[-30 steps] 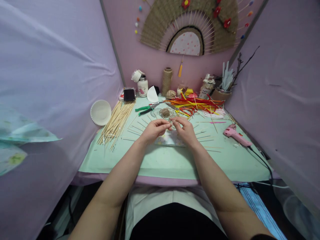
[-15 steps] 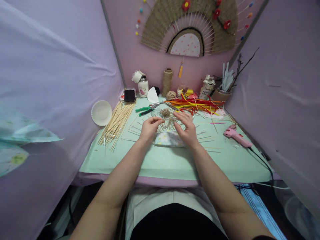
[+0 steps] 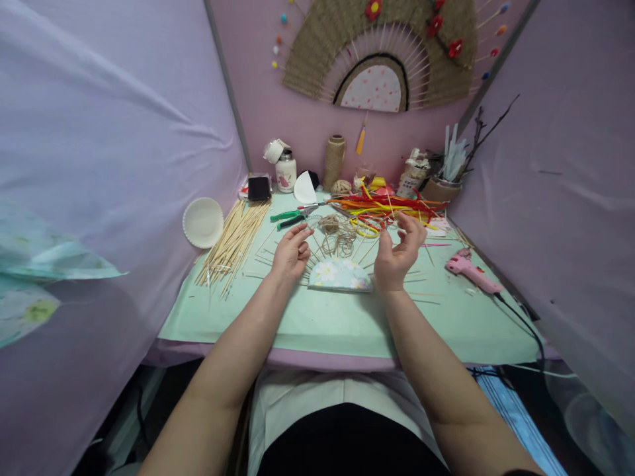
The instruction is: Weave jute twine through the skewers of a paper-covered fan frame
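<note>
A half-round piece covered in floral cloth (image 3: 340, 274) lies on the green tabletop, with thin sticks fanning out from its curved edge. Loose brown twine (image 3: 337, 235) is heaped in loops just behind it, over some sticks. My left hand (image 3: 292, 251) is raised at the left of the piece, fingers curled and apart, with nothing visible in it. On the right, my right hand (image 3: 399, 251) is up with its palm turned inward and fingers spread and bent; no object shows in it.
Bamboo sticks (image 3: 235, 241) and a white dish (image 3: 203, 223) are at the left. Green-handled pliers (image 3: 290, 218), yellow-handled scissors (image 3: 364, 228) and red and yellow strips (image 3: 387, 205) lie behind. A pink glue gun (image 3: 473, 272) with its cord is at the right.
My hands have moved apart, the right one farther to the right and the left one slightly left. The floral piece and the twine now show more fully.
</note>
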Demonstrator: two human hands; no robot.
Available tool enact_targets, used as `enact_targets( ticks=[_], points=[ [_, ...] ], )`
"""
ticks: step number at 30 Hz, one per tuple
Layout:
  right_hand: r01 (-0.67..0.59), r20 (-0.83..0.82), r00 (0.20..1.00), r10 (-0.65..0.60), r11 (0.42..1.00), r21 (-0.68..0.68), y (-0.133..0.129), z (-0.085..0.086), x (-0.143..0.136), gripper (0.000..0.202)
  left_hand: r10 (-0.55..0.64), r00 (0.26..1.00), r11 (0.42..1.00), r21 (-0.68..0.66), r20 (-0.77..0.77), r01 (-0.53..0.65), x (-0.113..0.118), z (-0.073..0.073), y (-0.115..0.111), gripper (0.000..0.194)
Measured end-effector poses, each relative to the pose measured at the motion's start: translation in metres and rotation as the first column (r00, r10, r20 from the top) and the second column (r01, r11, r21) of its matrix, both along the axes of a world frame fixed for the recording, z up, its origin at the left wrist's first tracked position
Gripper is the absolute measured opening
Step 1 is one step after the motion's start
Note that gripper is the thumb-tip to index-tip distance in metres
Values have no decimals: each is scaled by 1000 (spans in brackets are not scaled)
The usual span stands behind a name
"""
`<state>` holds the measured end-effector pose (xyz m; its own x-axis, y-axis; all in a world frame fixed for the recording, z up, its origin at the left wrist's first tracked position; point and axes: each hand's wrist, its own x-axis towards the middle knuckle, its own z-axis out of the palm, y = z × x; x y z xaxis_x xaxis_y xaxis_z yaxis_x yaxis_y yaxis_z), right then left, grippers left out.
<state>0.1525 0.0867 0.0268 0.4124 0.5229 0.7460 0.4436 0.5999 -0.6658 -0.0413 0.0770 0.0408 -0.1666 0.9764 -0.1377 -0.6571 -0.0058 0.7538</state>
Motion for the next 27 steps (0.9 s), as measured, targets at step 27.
enact_targets(
  ticks=[27],
  points=[
    [-300, 318, 878, 358, 929, -218, -7, 5, -10, 15, 109, 731, 943, 304, -674, 140, 21, -6, -13, 30]
  ],
)
